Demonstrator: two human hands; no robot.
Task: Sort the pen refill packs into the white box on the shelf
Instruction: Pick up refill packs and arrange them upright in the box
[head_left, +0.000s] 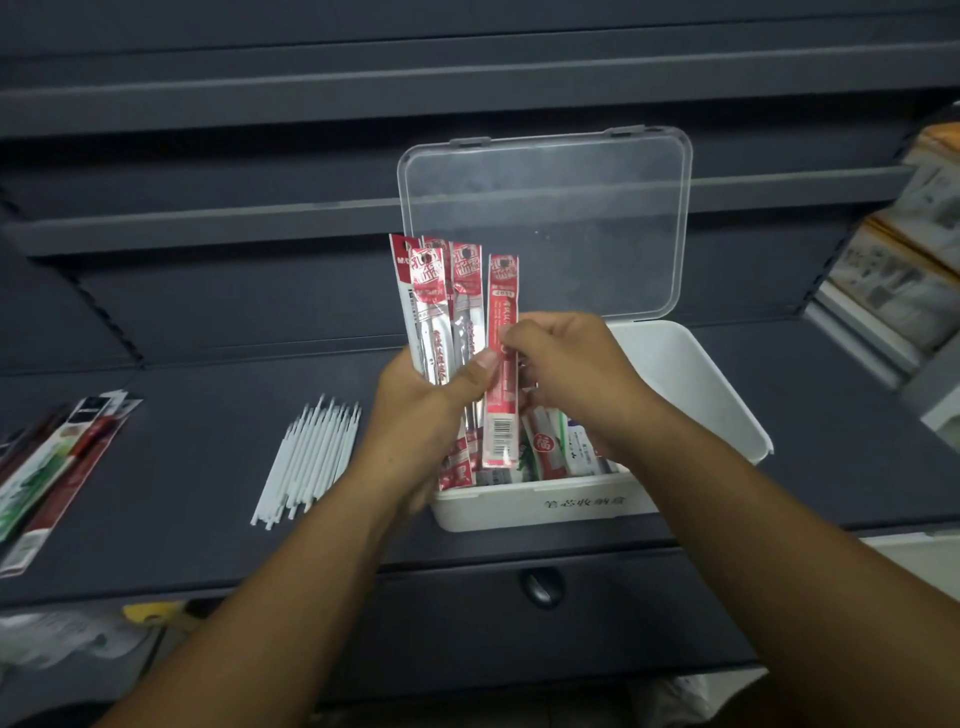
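The white box (691, 374) stands on the dark shelf, its clear lid (545, 223) raised upright behind it. Several refill packs (556, 452) lie inside at its left end. My left hand (415, 410) holds a fan of several red-and-white refill packs (441, 306) upright over the box's left side. My right hand (566, 374) pinches one red pack (501, 364) at its middle, just right of that fan, with its barcode end hanging down into the box.
A row of loose white refills (306, 457) lies on the shelf left of the box. More packs (57, 462) are spread at the far left edge. Stacked packaged goods (893, 270) fill the shelves at the right. A drawer pull (543, 587) sits below the shelf front.
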